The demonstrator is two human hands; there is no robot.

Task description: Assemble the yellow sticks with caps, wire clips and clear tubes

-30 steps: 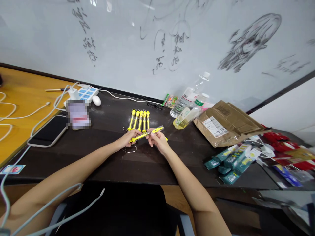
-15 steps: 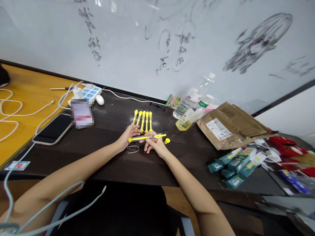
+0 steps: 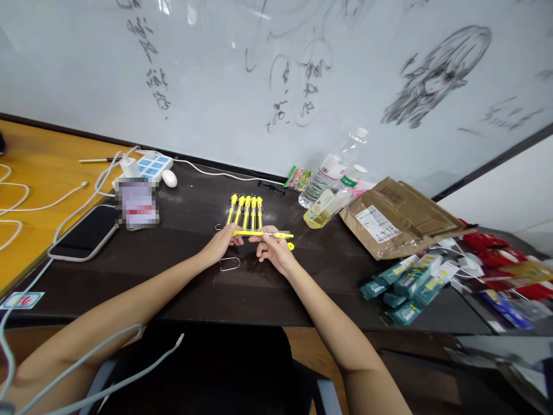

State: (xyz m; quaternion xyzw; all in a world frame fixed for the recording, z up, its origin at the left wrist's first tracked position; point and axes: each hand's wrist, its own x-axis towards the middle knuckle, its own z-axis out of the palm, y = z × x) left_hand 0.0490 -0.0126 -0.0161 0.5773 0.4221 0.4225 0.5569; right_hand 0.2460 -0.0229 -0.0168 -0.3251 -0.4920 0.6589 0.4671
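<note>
A slim clear tube with yellow plastic parts (image 3: 254,233) lies level across my two hands, just above the dark desk. My left hand (image 3: 222,243) is closed at its left end, thumb against it. My right hand (image 3: 276,251) pinches it near the right end, between thumb and fingers. A small yellow ring-like piece (image 3: 291,246) shows beside the right hand; whether it is held or joined to something I cannot tell. Beyond the hands, several similar yellow tubes (image 3: 246,212) with wire loops lie in a row. A bent wire (image 3: 230,264) rests nearer to me.
At right are two bottles (image 3: 328,202), a brown parcel (image 3: 384,216) and green boxes (image 3: 408,288). On the left lie a phone (image 3: 84,233), a power strip (image 3: 151,167) and a white mouse (image 3: 170,178). A white cable (image 3: 159,360) hangs in the foreground.
The held tube has turned from slightly slanted to nearly level. My left hand has closed on its left end. The whole view has shifted slightly.
</note>
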